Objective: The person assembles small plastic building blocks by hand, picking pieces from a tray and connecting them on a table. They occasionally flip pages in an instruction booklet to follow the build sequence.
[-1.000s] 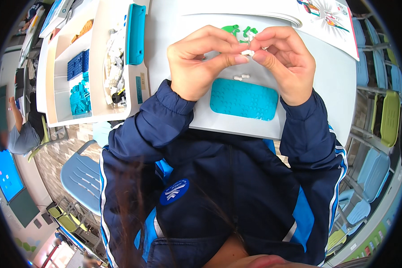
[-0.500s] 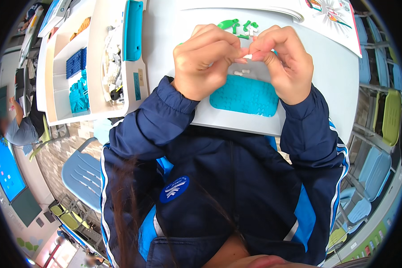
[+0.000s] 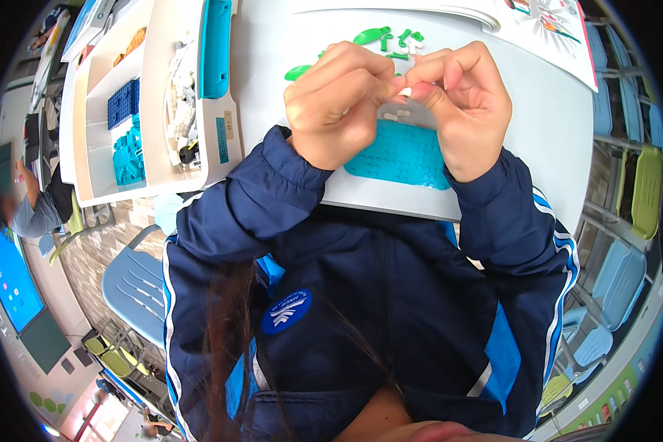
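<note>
White small piece (image 3: pixel 404 91) sat pinched between the fingertips of both my hands, upper centre of the frame, held above the table. Left hand (image 3: pixel 337 103) curled tight, thumb and forefinger pressed on the piece; right hand (image 3: pixel 464 103) likewise closed on its other end. Directly below my hands lay a teal studded baseplate (image 3: pixel 401 156) with a few white bits on it. Green pieces (image 3: pixel 372 34) lay scattered above. Sorting tray (image 3: pixel 155 103) of parts stood at upper left; open booklet (image 3: pixel 545 29) at upper right.
</note>
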`<state>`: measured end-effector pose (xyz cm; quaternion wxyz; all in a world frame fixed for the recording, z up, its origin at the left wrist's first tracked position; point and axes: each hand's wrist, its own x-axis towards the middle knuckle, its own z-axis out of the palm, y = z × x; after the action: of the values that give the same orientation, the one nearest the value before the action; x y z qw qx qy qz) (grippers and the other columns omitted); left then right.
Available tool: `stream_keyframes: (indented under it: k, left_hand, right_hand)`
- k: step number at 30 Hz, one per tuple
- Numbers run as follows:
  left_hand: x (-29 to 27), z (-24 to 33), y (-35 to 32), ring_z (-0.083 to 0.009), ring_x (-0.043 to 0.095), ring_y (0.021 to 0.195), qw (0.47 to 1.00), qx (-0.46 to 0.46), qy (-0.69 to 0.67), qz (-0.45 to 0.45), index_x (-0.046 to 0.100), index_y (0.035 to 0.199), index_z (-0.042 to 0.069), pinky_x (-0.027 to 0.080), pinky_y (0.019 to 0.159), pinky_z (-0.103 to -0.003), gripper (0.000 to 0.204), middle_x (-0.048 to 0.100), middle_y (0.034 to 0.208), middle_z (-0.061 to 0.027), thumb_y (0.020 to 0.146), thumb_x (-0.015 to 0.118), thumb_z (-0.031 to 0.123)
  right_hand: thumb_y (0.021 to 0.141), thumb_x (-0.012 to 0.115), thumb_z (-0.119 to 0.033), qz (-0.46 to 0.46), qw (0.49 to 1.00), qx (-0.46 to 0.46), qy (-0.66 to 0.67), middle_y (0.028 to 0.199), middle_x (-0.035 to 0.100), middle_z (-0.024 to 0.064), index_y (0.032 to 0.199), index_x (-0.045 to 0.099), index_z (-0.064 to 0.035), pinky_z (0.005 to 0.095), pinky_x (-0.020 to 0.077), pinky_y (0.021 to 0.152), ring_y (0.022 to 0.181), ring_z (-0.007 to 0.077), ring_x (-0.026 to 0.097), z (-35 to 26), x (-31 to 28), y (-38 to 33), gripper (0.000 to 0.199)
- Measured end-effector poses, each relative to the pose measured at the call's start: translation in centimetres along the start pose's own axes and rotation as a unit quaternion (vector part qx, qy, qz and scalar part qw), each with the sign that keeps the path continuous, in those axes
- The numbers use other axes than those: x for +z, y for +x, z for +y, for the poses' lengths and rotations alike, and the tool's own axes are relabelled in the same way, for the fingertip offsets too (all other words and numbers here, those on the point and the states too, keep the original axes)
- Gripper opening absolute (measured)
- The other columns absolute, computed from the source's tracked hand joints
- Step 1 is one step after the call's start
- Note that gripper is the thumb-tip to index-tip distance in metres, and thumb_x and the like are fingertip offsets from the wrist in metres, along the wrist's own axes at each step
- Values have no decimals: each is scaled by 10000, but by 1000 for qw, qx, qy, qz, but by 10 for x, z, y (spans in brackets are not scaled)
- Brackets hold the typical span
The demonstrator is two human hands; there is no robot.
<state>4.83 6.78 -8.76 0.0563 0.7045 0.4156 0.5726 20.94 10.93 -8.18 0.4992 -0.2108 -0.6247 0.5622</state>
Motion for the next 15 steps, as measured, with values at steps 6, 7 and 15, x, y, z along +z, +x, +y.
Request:
stream_keyframes:
  k: [6, 7, 15]
  left_hand:
    - [-1, -8, 1, -221, 631, 735, 998, 1, 30, -51, 644, 774, 2, 494, 689, -307, 225, 686, 838, -92, 644, 723, -163]
    - [-2, -9, 2, -223, 632, 753, 997, 2, 48, -63, 670, 799, 17, 485, 719, -312, 230, 692, 850, -82, 645, 736, -140]
    - [-9, -15, 11, -205, 612, 896, 976, 5, 197, -92, 745, 919, 114, 366, 872, -355, 254, 701, 900, 2, 708, 721, -26]
  right_hand:
    - [810, 546, 192, -21, 992, 1, -127, 806, 637, 78, 891, 507, -26, 273, 523, 767, 811, 177, 659, -3, -7, 7, 236]
    - [794, 555, 191, -57, 976, -15, -208, 802, 627, 83, 893, 524, -22, 276, 525, 753, 801, 193, 661, -11, -13, 15, 237]
    - [690, 590, 165, -261, 849, -142, -437, 865, 620, 109, 885, 639, -2, 363, 528, 722, 845, 280, 610, -23, -49, 33, 261]
